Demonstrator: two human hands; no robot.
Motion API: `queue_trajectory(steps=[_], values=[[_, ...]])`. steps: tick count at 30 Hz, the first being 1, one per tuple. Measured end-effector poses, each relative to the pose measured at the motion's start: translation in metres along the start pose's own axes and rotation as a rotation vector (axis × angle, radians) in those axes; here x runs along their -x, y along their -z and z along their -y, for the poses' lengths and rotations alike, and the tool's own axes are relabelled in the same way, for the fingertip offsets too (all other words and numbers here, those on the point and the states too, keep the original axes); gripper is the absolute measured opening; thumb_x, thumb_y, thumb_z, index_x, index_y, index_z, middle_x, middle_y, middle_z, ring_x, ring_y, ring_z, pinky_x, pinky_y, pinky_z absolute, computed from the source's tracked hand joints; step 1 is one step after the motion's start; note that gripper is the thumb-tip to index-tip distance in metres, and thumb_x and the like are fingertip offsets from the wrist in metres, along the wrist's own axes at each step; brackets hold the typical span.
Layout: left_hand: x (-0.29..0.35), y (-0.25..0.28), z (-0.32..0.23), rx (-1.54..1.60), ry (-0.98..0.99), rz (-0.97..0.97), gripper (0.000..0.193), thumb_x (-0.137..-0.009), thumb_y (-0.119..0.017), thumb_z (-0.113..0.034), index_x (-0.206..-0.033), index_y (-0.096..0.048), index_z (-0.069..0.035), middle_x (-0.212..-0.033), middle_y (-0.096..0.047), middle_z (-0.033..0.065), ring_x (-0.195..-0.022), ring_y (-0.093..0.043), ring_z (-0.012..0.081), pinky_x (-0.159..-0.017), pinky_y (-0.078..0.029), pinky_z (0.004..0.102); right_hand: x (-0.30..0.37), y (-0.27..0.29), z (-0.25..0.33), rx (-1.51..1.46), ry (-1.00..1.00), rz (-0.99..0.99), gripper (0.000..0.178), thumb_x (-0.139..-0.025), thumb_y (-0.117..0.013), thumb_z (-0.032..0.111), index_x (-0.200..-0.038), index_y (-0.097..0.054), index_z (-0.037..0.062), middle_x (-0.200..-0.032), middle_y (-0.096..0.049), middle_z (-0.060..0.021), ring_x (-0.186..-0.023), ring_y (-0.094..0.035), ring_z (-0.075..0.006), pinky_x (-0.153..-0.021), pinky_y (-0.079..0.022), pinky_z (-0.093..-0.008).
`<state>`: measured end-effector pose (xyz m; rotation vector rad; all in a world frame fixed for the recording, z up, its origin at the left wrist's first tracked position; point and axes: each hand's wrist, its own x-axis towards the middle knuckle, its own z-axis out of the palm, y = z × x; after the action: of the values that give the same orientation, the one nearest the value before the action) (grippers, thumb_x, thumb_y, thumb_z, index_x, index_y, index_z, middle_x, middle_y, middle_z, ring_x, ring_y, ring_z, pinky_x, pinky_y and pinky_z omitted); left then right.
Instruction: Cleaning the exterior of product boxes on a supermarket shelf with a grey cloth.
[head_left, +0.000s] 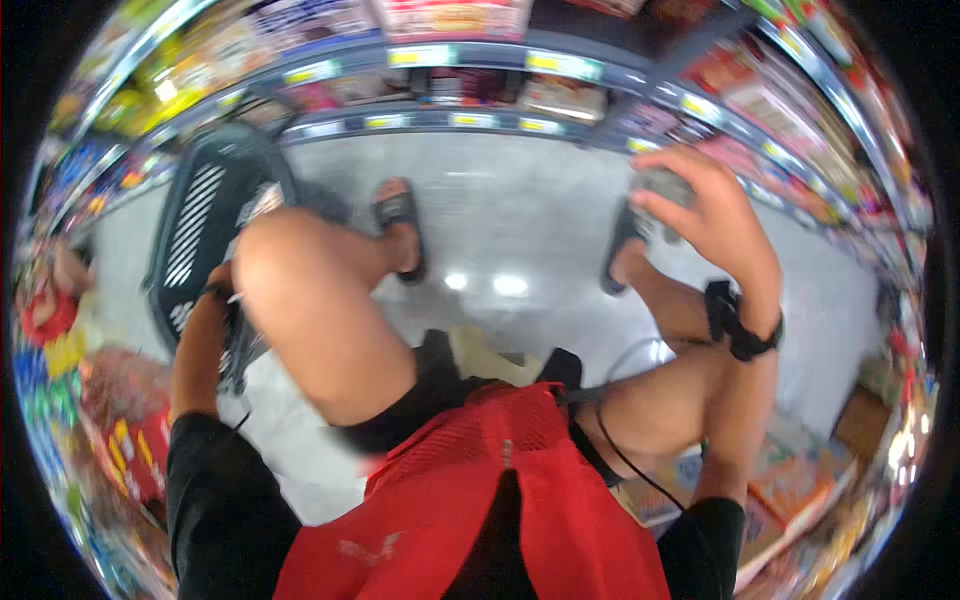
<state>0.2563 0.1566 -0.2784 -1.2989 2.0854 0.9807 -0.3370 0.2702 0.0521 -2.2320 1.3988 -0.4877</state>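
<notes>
My right hand point(712, 215) is raised over the floor at the right, its fingers and thumb curved around a small grey rounded object point(666, 184). Blur hides what kind of object it is. A black strap with a small device point(738, 320) circles that wrist. My left hand point(221, 278) is down beside my left knee, at the near side of a dark plastic shopping basket point(205, 165). The knee and the blur conceal most of its fingers. Slotted walls show on the basket, and a pale item point(262, 203) seems to lie at its right side, partly behind the knee.
Shelves with price labels point(425, 56) and packaged goods curve around the front and both sides. My sandalled feet point(400, 225) stand apart on the shiny grey floor point(490, 215). Cartons point(790, 480) stand at the lower right; red packages point(135, 450) at the lower left. A thin black cable point(625, 455) crosses my right thigh.
</notes>
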Motion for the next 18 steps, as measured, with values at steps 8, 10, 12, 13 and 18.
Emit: queue_trajectory(steps=[8,10,12,13,18], values=[[-0.12,0.008,-0.035,0.024,-0.232,0.041,0.042,-0.089,-0.063,-0.039,-0.115,-0.068,-0.005,-0.111,-0.071,0.0149,-0.106,-0.066,0.0297,-0.091,-0.05,0.0424,0.006,0.0,-0.042,0.101,-0.183,-0.049,0.03,-0.083,-0.072,0.023,-0.108,-0.067,0.0058,-0.105,-0.07,-0.0145,-0.098,-0.066,-0.0343,-0.084,-0.052,-0.0415],[-0.132,0.004,-0.044,0.044,-0.265,0.049,0.041,-0.09,-0.063,-0.038,-0.115,-0.068,-0.005,-0.112,-0.071,0.0147,-0.106,-0.066,0.0296,-0.091,-0.05,0.0419,0.0,0.002,-0.051,0.17,-0.261,-0.043,0.029,-0.083,-0.071,0.022,-0.107,-0.067,0.0065,-0.103,-0.07,-0.0144,-0.098,-0.065,-0.0343,-0.083,-0.052,-0.0416],[-0.141,-0.002,-0.053,0.07,-0.296,0.051,0.04,-0.09,-0.063,-0.036,-0.115,-0.068,-0.006,-0.112,-0.071,0.0144,-0.106,-0.066,0.0295,-0.091,-0.05,0.0415,-0.002,0.006,-0.068,0.275,-0.168,-0.092,0.029,-0.083,-0.071,0.023,-0.108,-0.068,0.0078,-0.102,-0.071,-0.0143,-0.096,-0.066,-0.0348,-0.082,-0.053,-0.0419],[-0.14,-0.004,-0.05,0.083,-0.296,0.045,0.039,-0.09,-0.062,-0.035,-0.115,-0.068,-0.006,-0.112,-0.071,0.0142,-0.106,-0.065,0.0295,-0.091,-0.05,0.0413,-0.005,0.005,-0.073,0.285,-0.136,-0.129,0.028,-0.083,-0.07,0.023,-0.107,-0.067,0.0082,-0.101,-0.071,-0.0139,-0.092,-0.066,-0.0344,-0.08,-0.053,-0.0416],[-0.1,-0.015,-0.007,0.154,-0.238,-0.003,0.037,-0.091,-0.061,-0.032,-0.116,-0.067,-0.006,-0.114,-0.071,0.0136,-0.106,-0.065,0.0293,-0.092,-0.049,0.0403,-0.018,0.014,-0.064,0.176,-0.281,-0.057,0.027,-0.085,-0.069,0.02,-0.108,-0.067,0.0059,-0.101,-0.071,-0.0132,-0.087,-0.067,-0.0299,-0.078,-0.053,-0.0392]])
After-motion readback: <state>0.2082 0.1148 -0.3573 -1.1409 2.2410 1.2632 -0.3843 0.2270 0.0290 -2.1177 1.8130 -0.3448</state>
